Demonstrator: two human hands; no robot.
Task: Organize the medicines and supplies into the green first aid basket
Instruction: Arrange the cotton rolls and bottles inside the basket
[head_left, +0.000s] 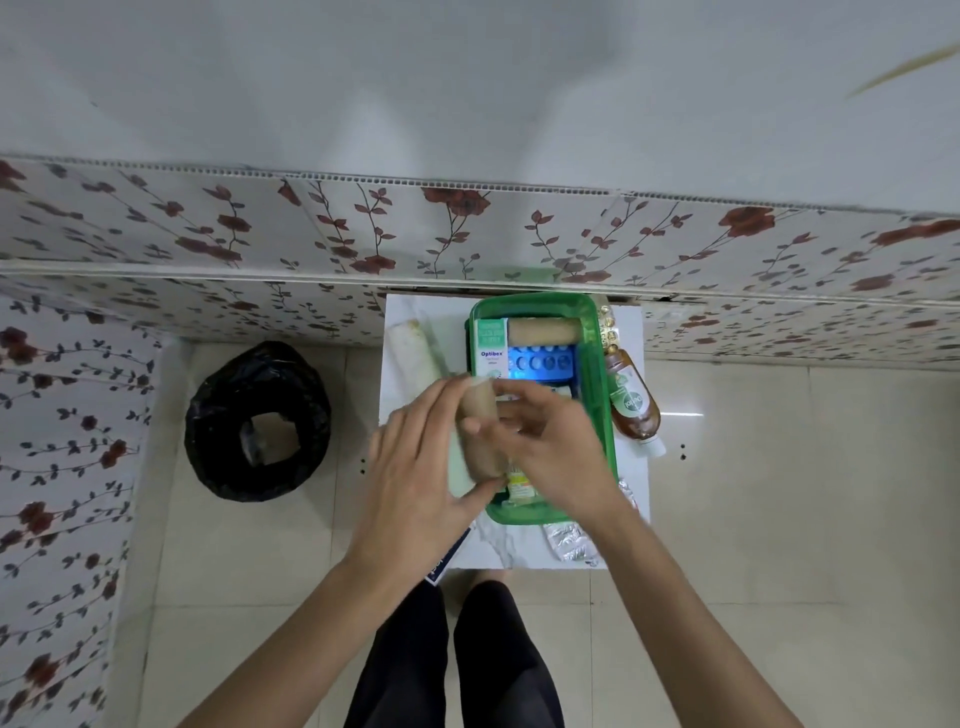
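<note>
Head view: both hands close on a tan roll at the basket's near-left edge.

At frame centre the left hand (415, 467) and right hand (545, 447) wrap a tan roll (480, 436), fingers curled around it, seemingly to steady it for a slot in the green basket (597, 374), which sits on a white table (405, 332) already holding a box (491, 348), blue strip (540, 364) and second roll (543, 331). A bottle (634, 405) and foil strips (569, 540) wait outside. The hands hide the basket's near half; a dark card under the left wrist is unreadable.

Glossy green plastic basket (597, 384); crinkled foil strip (569, 540); glossy floor tiles (779, 467).
</note>
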